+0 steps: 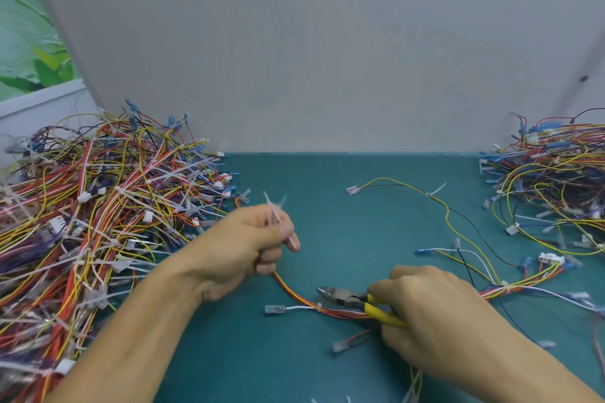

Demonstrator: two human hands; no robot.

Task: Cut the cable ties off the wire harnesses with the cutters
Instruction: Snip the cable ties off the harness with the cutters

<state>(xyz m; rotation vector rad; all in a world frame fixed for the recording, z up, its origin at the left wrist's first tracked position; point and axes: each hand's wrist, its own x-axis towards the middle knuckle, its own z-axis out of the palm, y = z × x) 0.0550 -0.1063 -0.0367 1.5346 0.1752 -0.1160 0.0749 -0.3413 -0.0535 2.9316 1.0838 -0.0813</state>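
My left hand [252,245] is raised over the green mat [294,190] and grips one end of a red, orange and yellow wire harness [294,294]; white cable ties [275,209] stick up from its fingers, blurred. The harness runs down and right across the mat under my right hand [435,314]. That hand holds yellow-handled cutters [353,299], whose dark jaws point left and lie just above the wires. Whether the jaws touch a tie I cannot tell. A white tie [505,286] still binds the harness farther right.
A big heap of tied harnesses [82,222] fills the left side. Another heap [556,180] sits at the right edge. A loose yellow and black wire [409,188] with a tie lies mid-mat. A grey wall [311,42] closes the back.
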